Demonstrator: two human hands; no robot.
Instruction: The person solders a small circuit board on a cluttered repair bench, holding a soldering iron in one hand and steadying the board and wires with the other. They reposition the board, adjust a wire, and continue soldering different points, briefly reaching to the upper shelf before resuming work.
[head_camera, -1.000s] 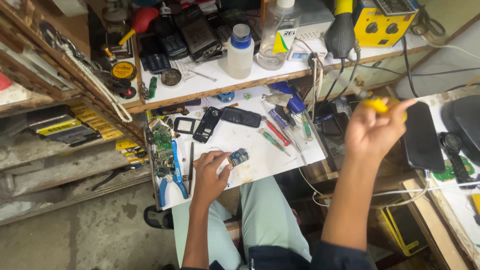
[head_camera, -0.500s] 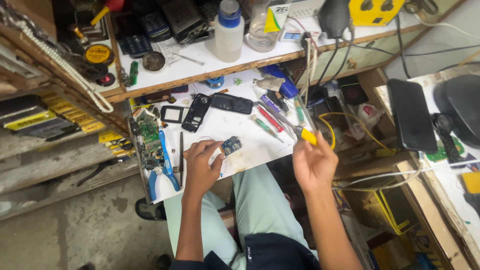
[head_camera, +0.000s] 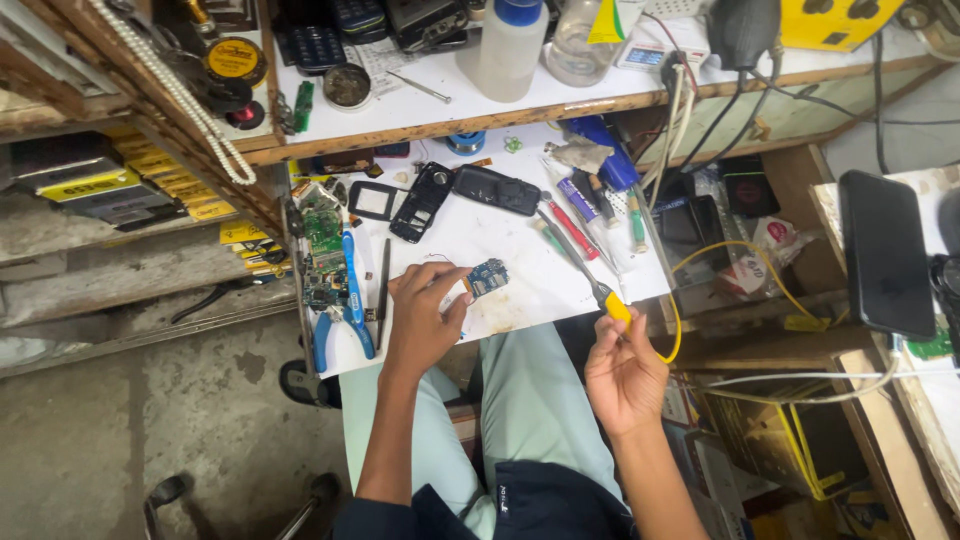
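My left hand rests on the white work mat and pinches a small blue circuit board at its left edge. My right hand is below the mat's right corner, gripping a soldering iron by its yellow handle, with a yellow cord looping to the right. The iron's tip points up and left, toward the board but a short way from it.
Black phone shells, a small screen frame, screwdrivers and pens lie on the mat. Blue-handled pliers and a green board sit at its left. A white bottle stands on the upper shelf. A dark phone lies at right.
My right hand came down from high at the right to the mat's lower right corner, bringing the yellow-handled iron close to the board. The left hand stayed on the board.
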